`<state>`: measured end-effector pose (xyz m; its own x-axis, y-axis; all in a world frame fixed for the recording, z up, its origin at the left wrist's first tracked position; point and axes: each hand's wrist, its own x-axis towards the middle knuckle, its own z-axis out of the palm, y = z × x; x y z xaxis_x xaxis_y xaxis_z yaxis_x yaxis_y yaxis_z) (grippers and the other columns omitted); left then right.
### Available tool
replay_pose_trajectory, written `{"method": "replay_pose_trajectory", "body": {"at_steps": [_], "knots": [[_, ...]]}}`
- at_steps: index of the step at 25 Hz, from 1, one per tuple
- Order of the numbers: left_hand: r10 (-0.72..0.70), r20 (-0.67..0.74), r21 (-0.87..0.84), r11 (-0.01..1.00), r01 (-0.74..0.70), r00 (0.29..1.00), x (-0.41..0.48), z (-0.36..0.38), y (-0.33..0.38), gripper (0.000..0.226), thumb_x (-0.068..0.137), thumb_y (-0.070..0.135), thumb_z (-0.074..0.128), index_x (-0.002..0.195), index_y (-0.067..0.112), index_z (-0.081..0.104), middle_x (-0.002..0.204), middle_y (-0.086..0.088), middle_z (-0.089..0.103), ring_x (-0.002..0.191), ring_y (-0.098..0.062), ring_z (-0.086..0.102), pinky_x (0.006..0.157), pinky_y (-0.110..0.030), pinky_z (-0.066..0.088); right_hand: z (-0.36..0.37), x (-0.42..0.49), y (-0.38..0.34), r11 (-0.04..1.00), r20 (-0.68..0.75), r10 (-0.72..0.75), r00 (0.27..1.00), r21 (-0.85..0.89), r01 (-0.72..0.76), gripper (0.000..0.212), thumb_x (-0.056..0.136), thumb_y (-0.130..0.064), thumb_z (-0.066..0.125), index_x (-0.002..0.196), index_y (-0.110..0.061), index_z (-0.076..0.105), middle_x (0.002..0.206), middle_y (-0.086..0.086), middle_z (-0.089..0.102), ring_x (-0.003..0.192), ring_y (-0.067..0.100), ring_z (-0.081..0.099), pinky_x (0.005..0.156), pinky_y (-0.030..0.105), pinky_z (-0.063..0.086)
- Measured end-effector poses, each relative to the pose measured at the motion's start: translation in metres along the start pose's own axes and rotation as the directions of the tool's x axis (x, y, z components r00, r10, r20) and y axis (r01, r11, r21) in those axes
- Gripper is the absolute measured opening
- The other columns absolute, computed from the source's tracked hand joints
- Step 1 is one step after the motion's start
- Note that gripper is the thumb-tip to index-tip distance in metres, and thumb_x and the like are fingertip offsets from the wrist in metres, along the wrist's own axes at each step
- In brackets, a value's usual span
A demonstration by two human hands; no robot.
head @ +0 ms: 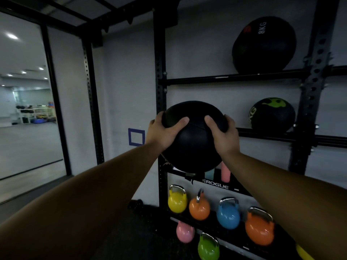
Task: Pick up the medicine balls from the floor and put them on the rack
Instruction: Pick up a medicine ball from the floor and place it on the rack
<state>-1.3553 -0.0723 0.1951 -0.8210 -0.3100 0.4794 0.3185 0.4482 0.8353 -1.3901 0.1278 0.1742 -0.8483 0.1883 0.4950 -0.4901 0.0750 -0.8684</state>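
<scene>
Both the left hand and the right hand are spread and pressed on a plain black leather medicine ball. It is held up before the black steel rack, level with its middle shelf.

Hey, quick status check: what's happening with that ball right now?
Both hands, left and right, gripping black medicine ball. Held up before the rack, level with middle shelf. Green-marked ball sits right; left side free.

"8KG" in white on the top black medicine ball; "KG" in green on the middle-shelf ball; "ROGUE" on the rack crossbar.
</scene>
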Motion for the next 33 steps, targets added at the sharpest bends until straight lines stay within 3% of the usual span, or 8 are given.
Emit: {"method": "replay_pose_trajectory", "body": {"at_steps": [6,11,17,21,24,26,29,33], "knots": [[0.059,-0.009,0.066,0.996,-0.058,0.998,0.137,0.035,-0.042,0.122,0.051,0.098,0.067,0.154,0.035,0.049,0.145,-0.002,0.060,0.126,-0.029,0.064,0.106,-0.048,0.055,0.060,0.114,0.059,0.999,-0.027,0.025,0.999,0.038,-0.024,0.124,0.052,-0.095,0.066,0.157,-0.036,0.037,0.150,0.006,0.050,0.133,0.031,0.053,0.110,0.050,0.047],[0.077,0.024,-0.041,0.996,-0.076,0.997,0.292,0.089,-0.109,0.138,0.046,0.103,0.065,0.162,0.034,0.038,0.156,-0.004,0.053,0.136,-0.029,0.058,0.110,-0.047,0.052,0.124,0.262,0.117,0.999,-0.087,-0.036,0.996,-0.038,0.033,0.122,0.053,-0.095,0.068,0.156,-0.039,0.036,0.151,0.004,0.050,0.133,0.029,0.054,0.109,0.047,0.047],[0.016,0.043,-0.101,0.995,-0.012,0.999,0.496,0.144,-0.178,0.131,0.051,0.101,0.061,0.161,0.036,0.037,0.157,-0.007,0.049,0.135,-0.035,0.057,0.091,-0.038,0.046,0.218,0.443,0.180,0.995,-0.153,-0.027,0.988,-0.100,0.012,0.119,0.050,-0.096,0.069,0.147,-0.041,0.029,0.150,0.007,0.049,0.130,0.032,0.055,0.106,0.053,0.050],[-0.001,0.045,-0.059,0.998,0.004,0.999,0.584,0.176,-0.232,0.130,0.055,0.100,0.057,0.166,0.038,0.027,0.167,-0.009,0.033,0.149,-0.041,0.040,0.112,-0.054,0.045,0.271,0.529,0.241,0.973,-0.102,-0.116,0.988,-0.210,0.093,0.096,0.062,-0.092,0.062,0.138,-0.039,0.038,0.145,0.004,0.043,0.135,0.034,0.046,0.107,0.053,0.046],[0.145,0.055,0.187,0.970,-0.153,0.988,0.621,0.212,-0.286,0.127,0.060,0.102,0.051,0.166,0.041,0.019,0.173,-0.004,0.025,0.156,-0.040,0.024,0.123,-0.062,0.031,0.304,0.558,0.321,0.909,-0.003,-0.176,0.984,-0.384,0.161,0.104,0.071,-0.097,0.043,0.158,-0.045,0.025,0.164,0.005,0.029,0.147,0.035,0.030,0.115,0.056,0.036],[0.219,0.014,0.194,0.957,-0.217,0.976,0.652,0.222,-0.313,0.127,0.060,0.107,0.046,0.166,0.041,0.022,0.172,-0.002,0.029,0.155,-0.037,0.028,0.122,-0.060,0.034,0.323,0.590,0.345,0.887,-0.016,-0.254,0.967,-0.404,0.226,0.097,0.076,-0.098,0.034,0.159,-0.048,0.024,0.167,0.004,0.029,0.148,0.033,0.033,0.117,0.056,0.035],[0.180,0.011,0.125,0.976,-0.180,0.984,0.689,0.233,-0.342,0.118,0.069,0.103,0.043,0.167,0.038,0.027,0.171,-0.002,0.034,0.152,-0.034,0.038,0.119,-0.054,0.040,0.342,0.629,0.360,0.804,-0.016,-0.298,0.954,-0.542,0.242,0.087,0.082,-0.092,0.028,0.157,-0.047,0.033,0.165,0.002,0.034,0.145,0.034,0.037,0.113,0.056,0.039],[0.144,-0.047,0.260,0.957,-0.128,0.988,0.719,0.243,-0.384,0.103,0.085,0.096,0.026,0.167,0.034,0.029,0.165,-0.009,0.046,0.145,-0.038,0.050,0.106,-0.048,0.045,0.371,0.632,0.398,0.560,0.090,-0.461,0.883,-0.742,0.368,0.090,0.083,-0.092,0.022,0.160,-0.045,0.025,0.169,0.004,0.029,0.149,0.039,0.026,0.114,0.061,0.032]]}}
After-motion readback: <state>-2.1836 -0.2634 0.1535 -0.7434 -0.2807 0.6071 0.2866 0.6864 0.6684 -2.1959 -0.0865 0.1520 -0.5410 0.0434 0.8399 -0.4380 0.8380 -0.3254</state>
